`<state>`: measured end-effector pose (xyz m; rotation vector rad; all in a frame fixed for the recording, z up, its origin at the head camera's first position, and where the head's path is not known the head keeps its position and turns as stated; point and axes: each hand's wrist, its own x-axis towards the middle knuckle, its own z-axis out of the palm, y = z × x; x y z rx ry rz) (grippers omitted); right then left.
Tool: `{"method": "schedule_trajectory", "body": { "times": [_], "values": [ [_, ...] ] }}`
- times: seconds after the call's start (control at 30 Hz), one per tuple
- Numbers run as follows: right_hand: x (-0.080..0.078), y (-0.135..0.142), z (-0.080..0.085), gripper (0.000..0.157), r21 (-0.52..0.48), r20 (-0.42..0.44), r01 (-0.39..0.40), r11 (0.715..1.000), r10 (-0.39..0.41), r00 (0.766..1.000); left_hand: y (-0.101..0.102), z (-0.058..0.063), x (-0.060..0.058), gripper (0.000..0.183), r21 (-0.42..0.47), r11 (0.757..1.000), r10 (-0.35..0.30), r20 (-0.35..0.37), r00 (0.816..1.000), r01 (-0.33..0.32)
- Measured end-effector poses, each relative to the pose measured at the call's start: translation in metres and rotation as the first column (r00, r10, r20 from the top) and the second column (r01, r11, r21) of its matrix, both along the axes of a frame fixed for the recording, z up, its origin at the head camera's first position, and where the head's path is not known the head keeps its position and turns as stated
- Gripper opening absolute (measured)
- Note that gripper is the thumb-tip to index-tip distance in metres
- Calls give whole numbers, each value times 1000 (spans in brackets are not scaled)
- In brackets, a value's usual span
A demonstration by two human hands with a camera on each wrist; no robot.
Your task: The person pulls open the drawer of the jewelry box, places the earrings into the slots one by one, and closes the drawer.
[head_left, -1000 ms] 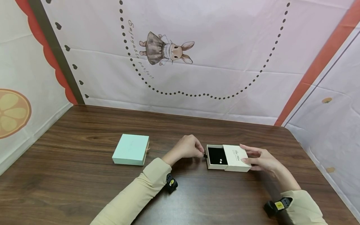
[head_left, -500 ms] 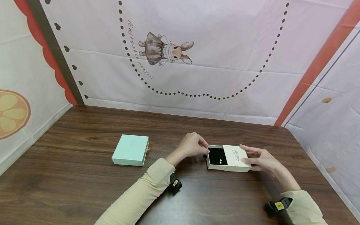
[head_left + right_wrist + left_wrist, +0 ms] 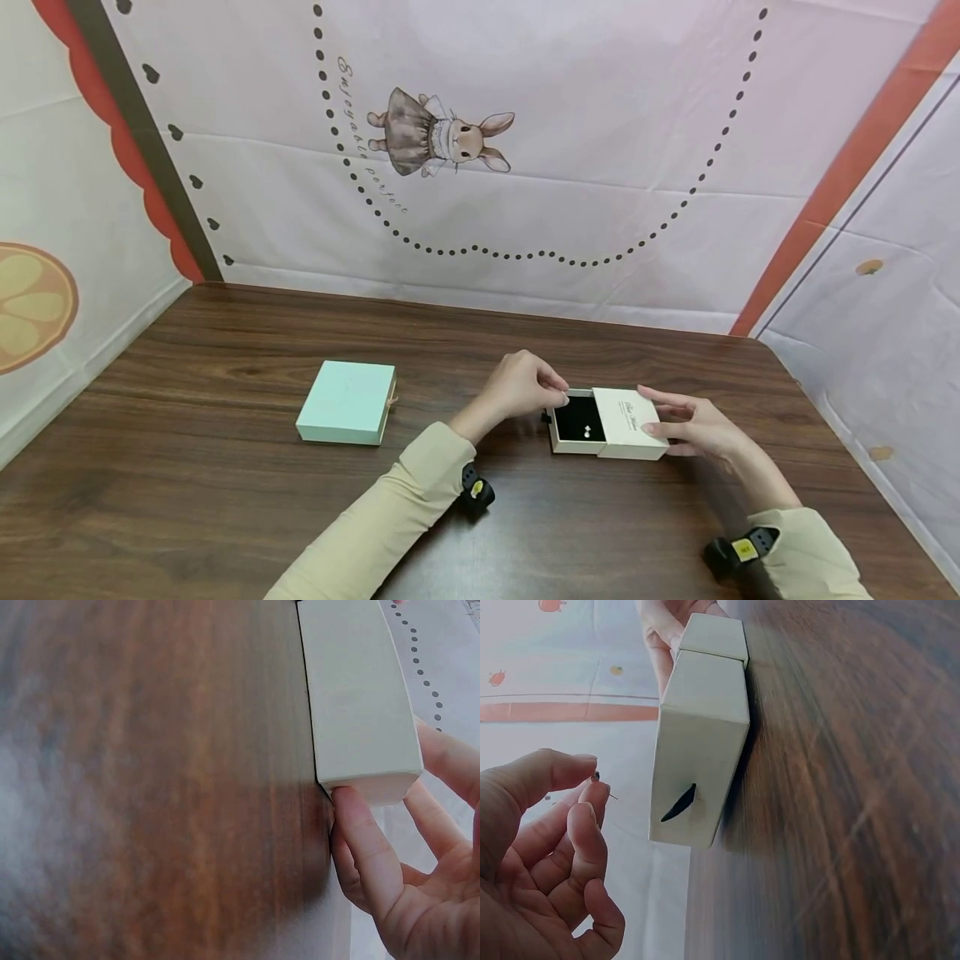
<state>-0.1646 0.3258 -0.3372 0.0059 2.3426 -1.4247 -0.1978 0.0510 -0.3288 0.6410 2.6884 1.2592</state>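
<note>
A cream drawer-style jewellery box (image 3: 628,423) lies on the table, its black-lined drawer (image 3: 573,417) partly pulled out to the left. Inside the drawer is a small shiny earring (image 3: 587,432) on the black lining. My left hand (image 3: 517,387) is over the drawer's far left corner; thumb and index fingertip pinch a tiny earring (image 3: 596,777) with a thin post sticking out. A short black ribbon tab (image 3: 680,804) hangs from the drawer's end. My right hand (image 3: 693,427) grips the right end of the box sleeve, thumb on the near side, fingers on the far side.
A mint-green box (image 3: 347,402) with a small ribbon on its right side sits on the left part of the brown wooden table (image 3: 247,500). Behind the table hangs a printed cloth (image 3: 600,167) with a rabbit, and more cloth hangs at both sides.
My left hand has moved right, from the ribbon tab at the drawer's end to above the drawer's far left corner. The right hand and the box stay where they were.
</note>
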Motion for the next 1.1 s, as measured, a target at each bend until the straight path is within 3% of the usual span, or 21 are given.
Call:
{"method": "schedule_trajectory", "body": {
  "times": [0.47, 1.1],
  "values": [
    [0, 1, -1, 67, 1, 2, -4, 1000, 4, 1000, 14, -2, 0, 7, 55, 998, -14, 38, 999, 12],
    [0, 0, 0, 68, 3, 6, -2, 1000, 2, 1000, 30, -7, 0, 8, -23, 998, -52, 17, 999, 52]
  ]
}}
